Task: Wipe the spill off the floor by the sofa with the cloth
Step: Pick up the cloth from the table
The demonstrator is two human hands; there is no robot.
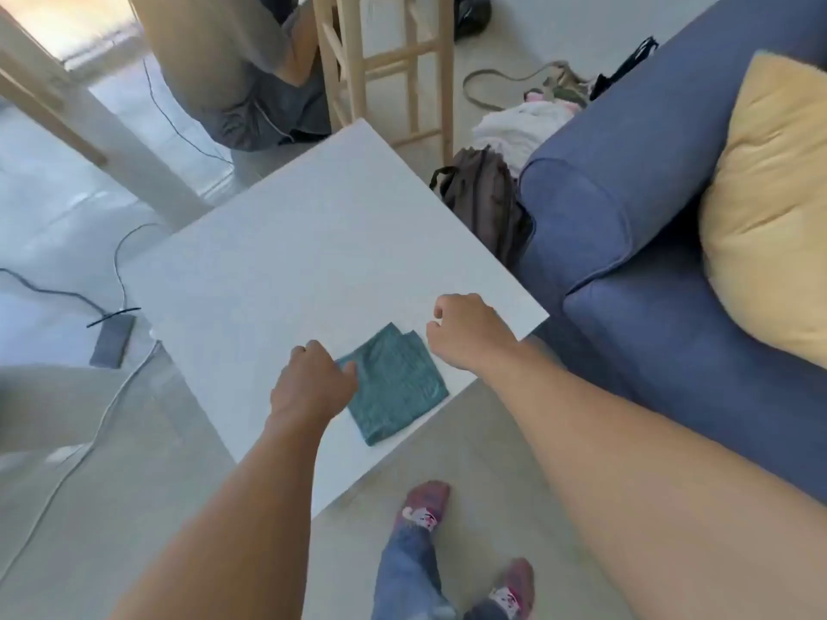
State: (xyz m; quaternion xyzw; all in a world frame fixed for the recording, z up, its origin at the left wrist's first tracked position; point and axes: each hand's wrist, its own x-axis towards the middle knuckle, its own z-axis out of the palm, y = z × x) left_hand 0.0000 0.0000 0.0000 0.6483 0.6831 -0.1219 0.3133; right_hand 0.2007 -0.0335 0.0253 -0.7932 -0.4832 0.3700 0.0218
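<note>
The folded teal cloth [396, 387] lies on the white tabletop [313, 243] near its front edge, beside the blue sofa [626, 243]. The left hand [313, 384] rests on the cloth's left edge, fingers curled onto it. The right hand [470, 331] hovers just beyond the cloth's right corner, fingers loosely curled, holding nothing.

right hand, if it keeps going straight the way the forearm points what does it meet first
The right hand points up and left across the white table. Beyond its knuckles only bare tabletop shows; the teal cloth lies below that line, under the left hand. How high the right hand is above the table cannot be told.
</note>
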